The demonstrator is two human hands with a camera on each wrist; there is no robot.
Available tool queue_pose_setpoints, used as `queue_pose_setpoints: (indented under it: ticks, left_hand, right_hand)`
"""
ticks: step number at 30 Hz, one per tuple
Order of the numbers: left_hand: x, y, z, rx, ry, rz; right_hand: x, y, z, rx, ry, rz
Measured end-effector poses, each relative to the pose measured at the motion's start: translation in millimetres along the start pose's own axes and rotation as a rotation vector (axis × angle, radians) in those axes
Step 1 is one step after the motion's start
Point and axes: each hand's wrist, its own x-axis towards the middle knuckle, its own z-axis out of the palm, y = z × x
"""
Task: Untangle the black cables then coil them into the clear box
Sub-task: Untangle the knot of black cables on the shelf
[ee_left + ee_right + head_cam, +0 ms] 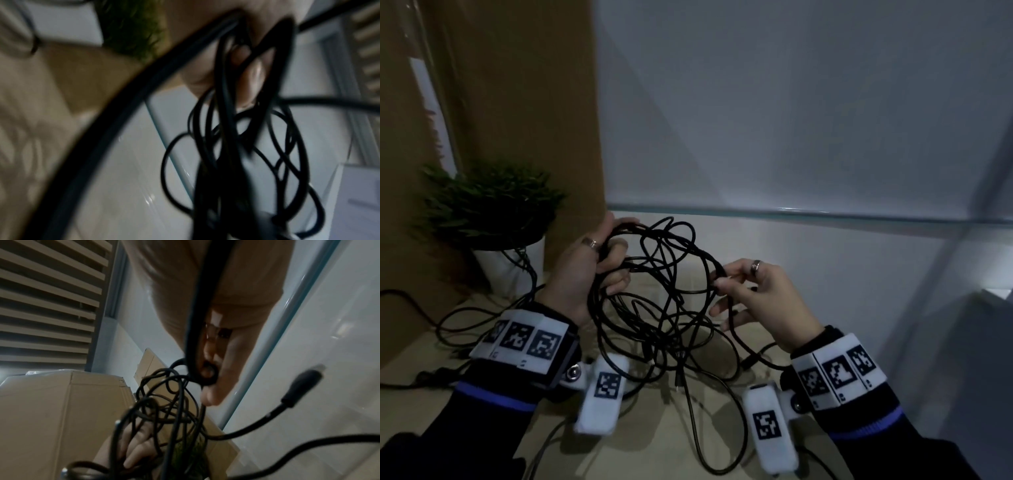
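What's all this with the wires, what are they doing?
A person is holding up a tangle of black cables over a table, trying to sort it out. The left hand grips a bundle of loops, while the right hand pinches a single strand at the other side. The cables are still thoroughly knotted, with loose ends trailing on the table. A potted plant stands to the left.
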Motion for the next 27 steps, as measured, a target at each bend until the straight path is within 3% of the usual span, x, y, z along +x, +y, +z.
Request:
queue_pose_setpoints:
  ticks: [3,7,14,19,24,27]
  left_hand:
    - [2,-2,-5,0.083,0.037,-0.064]
    - [1,-11,-7,0.208,-0.022,-0.147]
    - [0,-14,-4,0.211,-0.021,-0.112]
    - [-1,-16,0,0.284,0.006,-0.014]
    - [-3,-21,5,0.34,-0.064,0.013]
    - [-3,-21,3,0.314,-0.08,-0.003]
  right_hand:
    - [-1,-3,-2,-0.026,0.011,-0.059]
    - [-3,-4,0,-0.104,0.018,-0.114]
    - [-2,-3,-3,-0.19,0.054,-0.082]
    - [2,-12,-10,-0.346,-0.051,-0.066]
    - [25,-39,3,-0.521,-0.226,-0.063]
    - [40,-53,14,-0.368,-0.268,-0.006]
